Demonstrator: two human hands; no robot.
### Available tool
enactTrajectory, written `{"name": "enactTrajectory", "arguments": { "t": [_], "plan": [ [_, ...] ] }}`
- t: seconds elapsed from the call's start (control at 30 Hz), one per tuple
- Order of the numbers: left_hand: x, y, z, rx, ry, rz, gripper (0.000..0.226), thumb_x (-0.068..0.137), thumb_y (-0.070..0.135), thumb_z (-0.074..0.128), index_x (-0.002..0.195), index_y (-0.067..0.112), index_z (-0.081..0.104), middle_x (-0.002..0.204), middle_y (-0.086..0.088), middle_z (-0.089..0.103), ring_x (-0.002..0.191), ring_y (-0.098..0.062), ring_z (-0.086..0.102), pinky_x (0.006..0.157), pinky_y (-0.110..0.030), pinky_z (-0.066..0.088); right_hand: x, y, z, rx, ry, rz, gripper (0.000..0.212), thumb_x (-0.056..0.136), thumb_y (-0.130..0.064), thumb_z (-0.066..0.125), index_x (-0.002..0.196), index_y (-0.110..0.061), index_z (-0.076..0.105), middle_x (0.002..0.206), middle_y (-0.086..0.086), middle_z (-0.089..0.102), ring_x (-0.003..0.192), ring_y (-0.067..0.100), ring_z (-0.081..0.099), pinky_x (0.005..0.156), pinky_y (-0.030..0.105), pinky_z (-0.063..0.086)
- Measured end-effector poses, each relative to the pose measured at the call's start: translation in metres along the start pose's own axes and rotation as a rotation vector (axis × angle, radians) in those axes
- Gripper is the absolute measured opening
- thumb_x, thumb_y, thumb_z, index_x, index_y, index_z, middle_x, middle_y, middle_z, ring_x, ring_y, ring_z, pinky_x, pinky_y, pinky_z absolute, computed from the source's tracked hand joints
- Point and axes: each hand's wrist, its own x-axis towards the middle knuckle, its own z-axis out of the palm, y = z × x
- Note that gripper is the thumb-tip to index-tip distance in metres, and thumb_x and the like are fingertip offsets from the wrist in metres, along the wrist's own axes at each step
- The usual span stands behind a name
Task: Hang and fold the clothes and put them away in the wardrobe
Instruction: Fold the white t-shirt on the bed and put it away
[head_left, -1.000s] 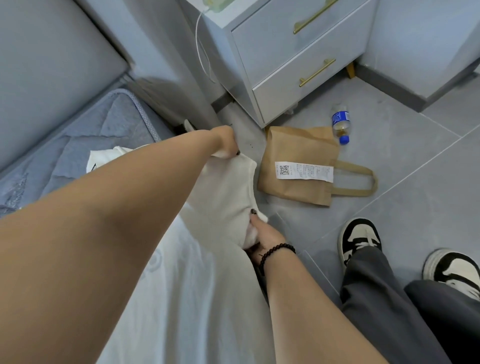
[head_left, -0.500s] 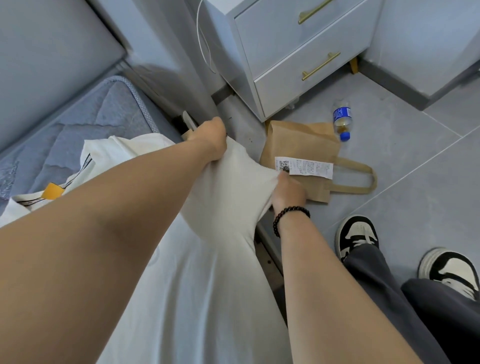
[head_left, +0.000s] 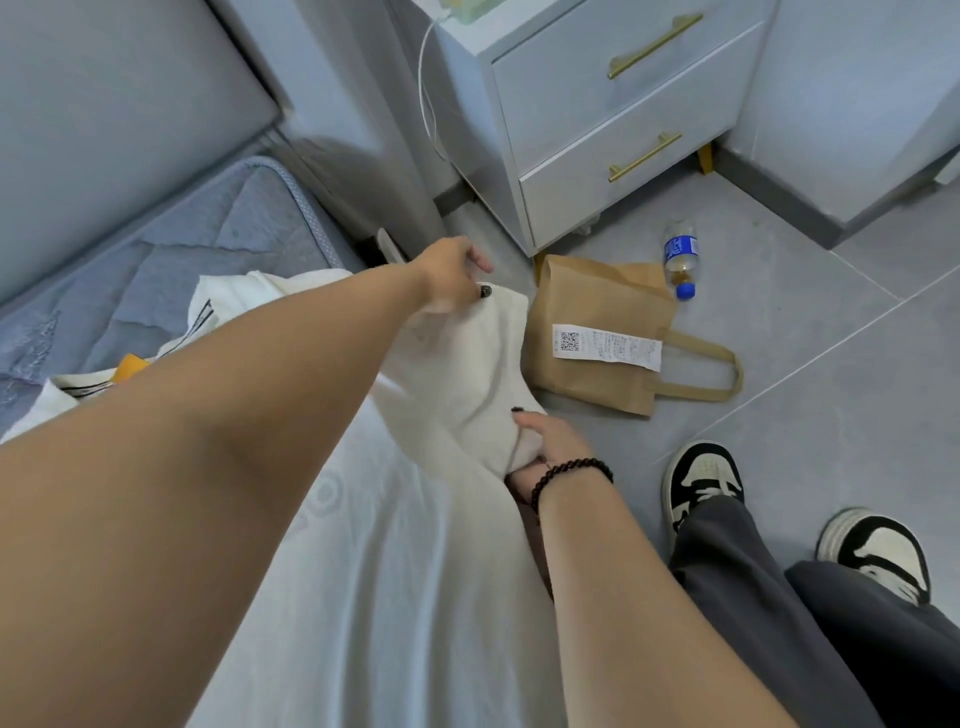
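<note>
Presently: Cream Garment Held at Two Points Over the Bed Edge

A cream-white, soft cotton garment (head_left: 457, 374) is seen draped off the near corner of a grey-blue quilted mattress (head_left: 171, 260), with its lower portion spread across the foreground toward the camera. The left arm is stretched forward and across the frame, the forearm nearly straight. The left hand (head_left: 451, 278) is placed at the garment's far upper corner; the thumb is pressed onto the cloth while the fingers are extended loosely beyond the edge, and a dark-painted nail is visible. Whether the corner is pinched from beneath cannot be told. The right arm is bent in from the lower right, with a black beaded bracelet (head_left: 571, 474) worn at the wrist. The right hand (head_left: 545, 447) is closed upon a gathered fold of the same garment at its lower right side, fingers curled into the cloth. Between the two hands the fabric is pulled fairly taut.

On the grey tiled floor (head_left: 805, 364) a flat brown paper bag (head_left: 597, 332) with a white printed receipt is lying, and a small plastic bottle with a blue label and cap (head_left: 679, 260) is lying just beside it. A pale two-drawer cabinet with brass handles (head_left: 597, 114) is standing behind. Two black-and-white sneakers (head_left: 701, 483) and grey trouser legs are noted at the lower right.
</note>
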Motion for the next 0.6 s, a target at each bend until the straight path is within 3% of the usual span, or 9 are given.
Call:
{"name": "enactTrajectory", "arguments": {
  "t": [0.07, 0.17, 0.2, 0.27, 0.33, 0.4, 0.5, 0.6],
  "plan": [
    [-0.011, 0.009, -0.019, -0.114, -0.016, 0.023, 0.028, 0.093, 0.01, 0.062, 0.121, 0.014, 0.059, 0.109, -0.015, 0.064, 0.085, -0.018, 0.062, 0.086, -0.03, 0.053, -0.013, -0.017, 0.012, -0.003, 0.014, -0.118, 0.009, 0.09, 0.002, 0.054, 0.09, -0.004, 0.061, 0.087, 0.013, 0.067, 0.079, 0.027, 0.064, 0.075, 0.041, 0.052],
    [-0.032, 0.018, -0.056, -0.311, -0.037, 0.044, 0.03, 0.092, -0.001, 0.059, 0.118, 0.012, 0.066, 0.12, -0.017, 0.064, 0.068, -0.009, 0.068, 0.076, -0.025, 0.055, -0.043, -0.036, 0.036, -0.113, 0.03, -0.37, 0.017, 0.082, 0.001, 0.066, 0.099, -0.002, 0.064, 0.091, 0.01, 0.069, 0.084, 0.024, 0.067, 0.072, 0.036, 0.056],
    [-0.039, 0.017, -0.069, -0.382, -0.077, 0.038, 0.031, 0.091, -0.004, 0.057, 0.115, 0.01, 0.068, 0.114, -0.018, 0.068, 0.069, -0.009, 0.069, 0.068, -0.021, 0.058, -0.052, -0.04, 0.044, -0.154, 0.023, -0.473, 0.023, 0.079, 0.001, 0.069, 0.102, -0.002, 0.064, 0.094, 0.011, 0.07, 0.09, 0.026, 0.068, 0.079, 0.039, 0.057],
    [-0.056, 0.007, -0.096, -0.453, -0.113, 0.035, 0.034, 0.085, -0.01, 0.053, 0.11, 0.006, 0.069, 0.098, -0.011, 0.071, 0.077, -0.014, 0.066, 0.072, -0.021, 0.052, -0.073, -0.041, 0.061, -0.315, 0.0, -0.701, 0.024, 0.075, -0.001, 0.074, 0.098, -0.005, 0.067, 0.096, 0.011, 0.07, 0.095, 0.027, 0.068, 0.087, 0.043, 0.056],
    [-0.075, -0.013, -0.12, -0.444, -0.08, 0.046, 0.031, 0.079, -0.017, 0.049, 0.096, -0.001, 0.069, 0.083, -0.005, 0.067, 0.073, -0.016, 0.059, 0.074, -0.021, 0.044, -0.096, -0.03, 0.077, -0.569, -0.032, -0.944, 0.02, 0.072, -0.004, 0.077, 0.083, -0.018, 0.068, 0.085, -0.001, 0.071, 0.082, 0.013, 0.067, 0.077, 0.033, 0.058],
    [-0.095, -0.043, -0.139, -0.287, -0.016, 0.044, 0.025, 0.079, -0.017, 0.052, 0.082, 0.003, 0.067, 0.073, 0.001, 0.066, 0.067, -0.011, 0.059, 0.069, -0.017, 0.046, -0.115, -0.009, 0.089, -0.858, -0.092, -1.148, 0.029, 0.069, -0.006, 0.078, 0.076, -0.03, 0.064, 0.074, -0.016, 0.067, 0.069, -0.004, 0.062, 0.064, 0.016, 0.052],
    [-0.126, -0.097, -0.151, 0.177, 0.08, -0.066, 0.023, 0.082, 0.002, 0.058, 0.067, 0.018, 0.066, 0.069, 0.012, 0.061, 0.069, -0.012, 0.055, 0.061, -0.016, 0.041, -0.124, 0.034, 0.089, -1.238, -0.325, -1.169, 0.034, 0.072, -0.006, 0.073, 0.084, -0.036, 0.064, 0.081, -0.022, 0.067, 0.079, -0.007, 0.062, 0.067, 0.008, 0.047],
    [-0.15, -0.135, -0.139, 0.065, 0.043, -0.138, 0.053, 0.081, -0.009, 0.043, 0.057, 0.028, 0.073, 0.093, 0.015, 0.07, 0.094, -0.003, 0.059, 0.083, -0.016, 0.042, -0.118, 0.068, 0.07, -1.582, -0.533, -0.984, 0.036, 0.077, -0.01, 0.07, 0.107, -0.03, 0.066, 0.095, -0.018, 0.067, 0.097, -0.003, 0.061, 0.085, 0.012, 0.046]
  ]
}}
